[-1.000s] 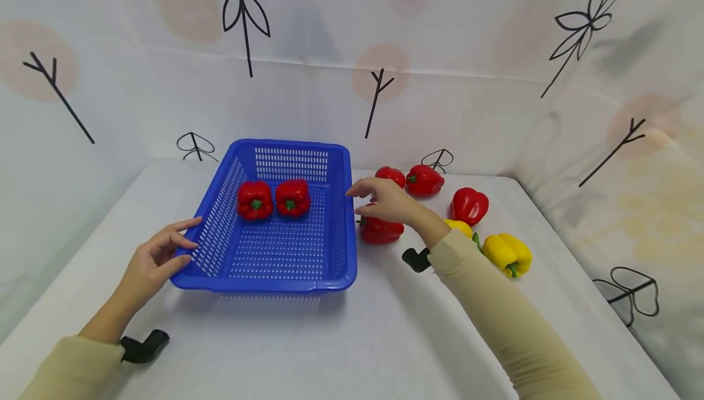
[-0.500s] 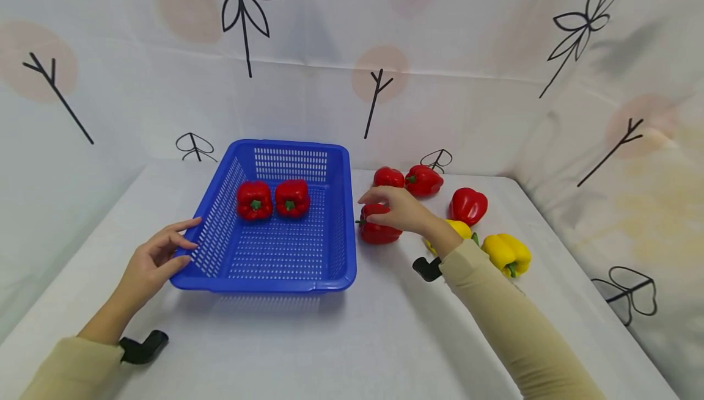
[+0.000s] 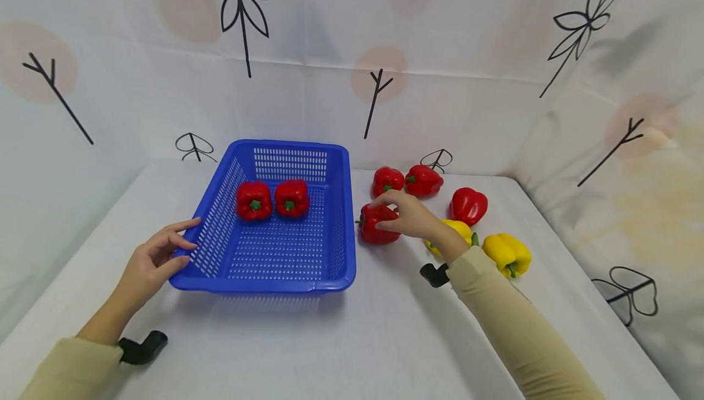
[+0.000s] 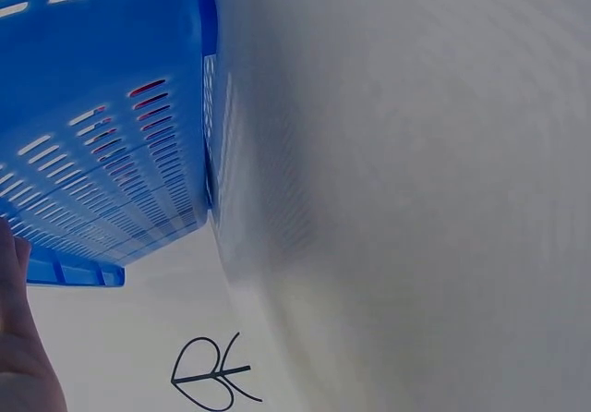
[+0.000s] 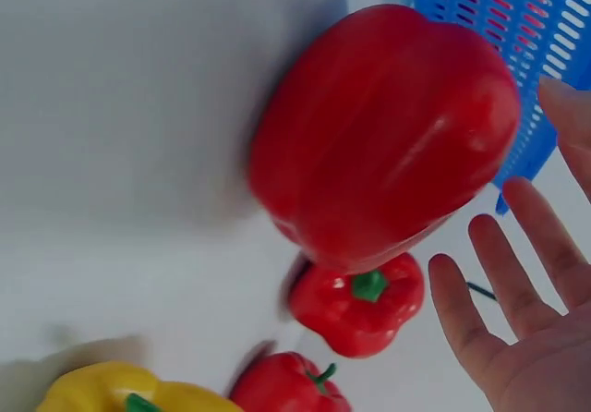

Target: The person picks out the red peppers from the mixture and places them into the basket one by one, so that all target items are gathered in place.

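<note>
Two red peppers (image 3: 254, 200) sit inside the blue basket (image 3: 264, 285) in the head view, and the near red pepper (image 3: 370, 229) lies on the desk (image 3: 385, 339) just right of the basket, stem toward it. From the side away from the basket the right grip (image 3: 409, 215) reaches over that pepper, thumb and fingers apart; the left grip (image 3: 145, 265) rests, loosely spread, on the basket's left rim. The left wrist view shows the basket's slotted wall with part of the left grip beside it. In the right wrist view the right grip is spread, pinching nothing; whether it touches the pepper I cannot tell. I judge that pepper light and fairly firm, its gloss perhaps slippery, best held around its broad sides, clear of the stem. A second ago the right grip was at the basket's right rim; now it is farther from the basket, while the left grip stays put.
</note>
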Available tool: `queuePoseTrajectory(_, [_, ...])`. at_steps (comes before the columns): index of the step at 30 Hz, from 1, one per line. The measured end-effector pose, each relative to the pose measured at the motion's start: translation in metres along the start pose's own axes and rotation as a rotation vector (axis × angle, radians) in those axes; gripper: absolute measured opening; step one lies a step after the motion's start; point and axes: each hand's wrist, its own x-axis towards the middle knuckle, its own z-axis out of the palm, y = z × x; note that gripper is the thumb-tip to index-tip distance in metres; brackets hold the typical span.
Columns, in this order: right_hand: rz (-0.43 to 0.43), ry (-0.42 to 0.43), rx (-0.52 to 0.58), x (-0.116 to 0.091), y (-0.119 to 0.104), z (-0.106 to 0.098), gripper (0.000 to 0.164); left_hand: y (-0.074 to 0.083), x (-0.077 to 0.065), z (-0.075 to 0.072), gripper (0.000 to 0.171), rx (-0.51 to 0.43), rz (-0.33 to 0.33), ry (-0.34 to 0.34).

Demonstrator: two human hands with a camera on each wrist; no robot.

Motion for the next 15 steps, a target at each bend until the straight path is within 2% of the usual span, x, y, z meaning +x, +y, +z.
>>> queuePoseTrajectory(7, [0.063,-0.016,0.018,-0.001,0.008,0.001,0.043,0.001,-0.001,0.001,0.017,0.001,-0.004,0.002])
queuePoseTrajectory(15, [0.092,-0.036,0.039,-0.001,0.017,0.005,0.049,0.003,-0.001,0.001,0.017,0.001,-0.007,0.006])
